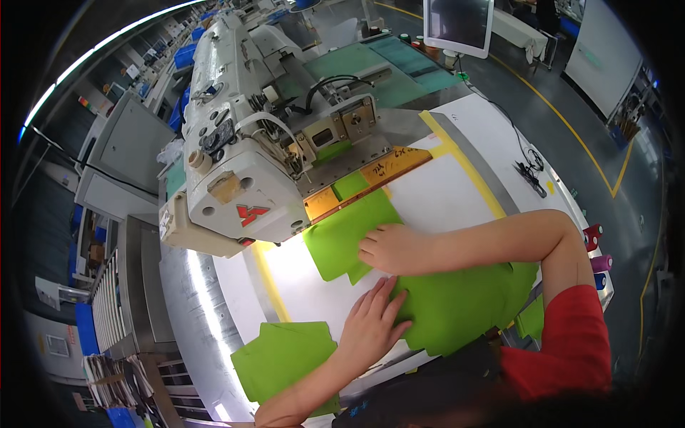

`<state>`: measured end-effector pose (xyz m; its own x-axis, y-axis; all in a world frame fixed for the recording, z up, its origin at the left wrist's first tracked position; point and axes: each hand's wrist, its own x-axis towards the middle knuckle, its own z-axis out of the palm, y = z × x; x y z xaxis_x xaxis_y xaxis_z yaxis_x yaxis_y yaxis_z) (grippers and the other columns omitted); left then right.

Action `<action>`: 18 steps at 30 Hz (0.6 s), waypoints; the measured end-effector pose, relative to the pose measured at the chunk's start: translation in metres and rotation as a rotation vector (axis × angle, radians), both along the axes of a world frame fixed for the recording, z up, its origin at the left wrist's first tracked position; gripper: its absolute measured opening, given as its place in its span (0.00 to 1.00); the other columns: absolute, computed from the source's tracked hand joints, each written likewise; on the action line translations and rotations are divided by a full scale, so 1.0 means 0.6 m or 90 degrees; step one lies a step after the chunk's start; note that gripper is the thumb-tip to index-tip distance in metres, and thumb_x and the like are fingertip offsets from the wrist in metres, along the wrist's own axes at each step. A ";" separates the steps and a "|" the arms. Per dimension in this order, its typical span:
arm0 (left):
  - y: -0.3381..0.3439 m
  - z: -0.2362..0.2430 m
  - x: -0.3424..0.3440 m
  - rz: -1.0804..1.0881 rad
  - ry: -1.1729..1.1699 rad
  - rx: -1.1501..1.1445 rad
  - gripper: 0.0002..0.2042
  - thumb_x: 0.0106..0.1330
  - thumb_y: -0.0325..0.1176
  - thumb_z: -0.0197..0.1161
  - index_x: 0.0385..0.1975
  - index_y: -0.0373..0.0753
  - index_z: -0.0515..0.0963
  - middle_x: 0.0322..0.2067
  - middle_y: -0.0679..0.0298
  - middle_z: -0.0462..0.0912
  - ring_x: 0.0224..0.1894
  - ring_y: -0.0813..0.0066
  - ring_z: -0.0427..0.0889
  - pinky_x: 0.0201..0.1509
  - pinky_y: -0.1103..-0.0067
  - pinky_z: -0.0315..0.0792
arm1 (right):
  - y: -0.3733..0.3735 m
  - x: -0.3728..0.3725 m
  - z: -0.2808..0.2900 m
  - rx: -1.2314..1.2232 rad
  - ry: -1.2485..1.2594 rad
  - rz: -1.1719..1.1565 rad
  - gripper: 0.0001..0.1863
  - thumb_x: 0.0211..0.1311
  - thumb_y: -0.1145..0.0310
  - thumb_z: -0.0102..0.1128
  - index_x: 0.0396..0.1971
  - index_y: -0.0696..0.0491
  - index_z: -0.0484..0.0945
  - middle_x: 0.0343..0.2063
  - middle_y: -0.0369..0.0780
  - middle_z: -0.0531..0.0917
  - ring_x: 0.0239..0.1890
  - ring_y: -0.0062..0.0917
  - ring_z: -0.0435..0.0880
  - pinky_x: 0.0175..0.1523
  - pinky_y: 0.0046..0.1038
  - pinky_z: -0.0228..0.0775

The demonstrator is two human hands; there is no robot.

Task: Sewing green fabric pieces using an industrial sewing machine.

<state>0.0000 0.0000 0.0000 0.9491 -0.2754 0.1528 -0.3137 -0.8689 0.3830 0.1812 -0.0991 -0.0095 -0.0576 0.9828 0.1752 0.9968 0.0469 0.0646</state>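
A bright green fabric piece (pixel 349 232) lies on the white work board (pixel 300 285), its far edge running under an orange-yellow clamp plate (pixel 396 162) of the sewing machine (pixel 246 178). My right hand (pixel 396 250) rests on this piece with bent, closed fingers that seem to grip it; the fingertips are partly hidden. Close to me, my left hand (pixel 371 324) has its fingers stretched and thumb apart. Its fingertips touch the edge of a larger spread of green fabric (pixel 457 307), partly covered by my right forearm. Another green piece (pixel 285 357) lies beside my left forearm.
Yellow tape strips (pixel 467 171) border the board. At the back stands a monitor (pixel 458 25). Thread spools (pixel 598 262) sit at the right edge, and a small black tool with a cord (pixel 529 178) lies on the right. A grey cabinet (pixel 128 143) stands left of the machine.
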 end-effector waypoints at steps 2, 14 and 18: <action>-0.030 0.001 0.035 -0.013 -0.033 0.023 0.31 0.53 0.42 0.70 0.57 0.37 0.69 0.61 0.50 0.66 0.61 0.50 0.68 0.62 0.63 0.65 | -0.020 0.020 -0.009 0.001 0.012 -0.044 0.09 0.54 0.69 0.53 0.35 0.52 0.77 0.35 0.37 0.79 0.41 0.30 0.79 0.39 0.30 0.74; -0.053 0.030 0.105 0.024 0.162 0.050 0.35 0.49 0.43 0.74 0.56 0.36 0.67 0.51 0.54 0.74 0.45 0.53 0.79 0.45 0.66 0.74 | -0.165 0.020 0.207 0.339 0.442 -0.375 0.12 0.64 0.63 0.55 0.38 0.57 0.79 0.28 0.44 0.82 0.31 0.36 0.81 0.38 0.33 0.71; -0.047 0.034 0.111 0.001 0.296 -0.005 0.20 0.53 0.37 0.69 0.44 0.35 0.77 0.32 0.51 0.84 0.37 0.52 0.83 0.41 0.67 0.75 | -0.385 0.008 0.236 0.426 0.433 -0.589 0.19 0.64 0.57 0.58 0.43 0.59 0.79 0.30 0.41 0.84 0.32 0.22 0.80 0.40 0.25 0.71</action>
